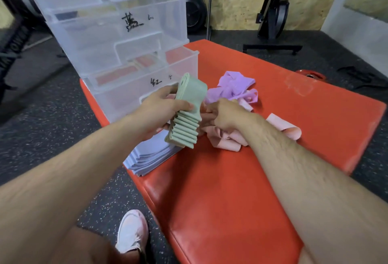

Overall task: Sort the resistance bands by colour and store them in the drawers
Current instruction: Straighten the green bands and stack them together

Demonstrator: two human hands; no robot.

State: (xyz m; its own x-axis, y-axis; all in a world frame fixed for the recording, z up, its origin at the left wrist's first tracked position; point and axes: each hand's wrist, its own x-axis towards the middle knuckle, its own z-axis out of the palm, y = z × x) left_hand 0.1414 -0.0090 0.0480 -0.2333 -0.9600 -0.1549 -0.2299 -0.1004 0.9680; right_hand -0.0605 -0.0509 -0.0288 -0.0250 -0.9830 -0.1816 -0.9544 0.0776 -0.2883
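Green bands [186, 120], a folded stack, sit gripped in my left hand [163, 108] above the bench [252, 179]; my right hand [225, 114] curls beside them over pink bands [228, 140], whether holding any I cannot tell. They look light, soft and slippery, so I'd squeeze across the stack's middle. Purple bands [233, 86] lie beyond, drawers [126, 53] at left.

A red padded bench [231, 190] carries a clear plastic drawer unit [117, 38] at its far left corner, a flat stack of pale blue bands [151, 155] before it, loose pink bands [226, 140] mid-surface, purple bands [233, 84] beyond.
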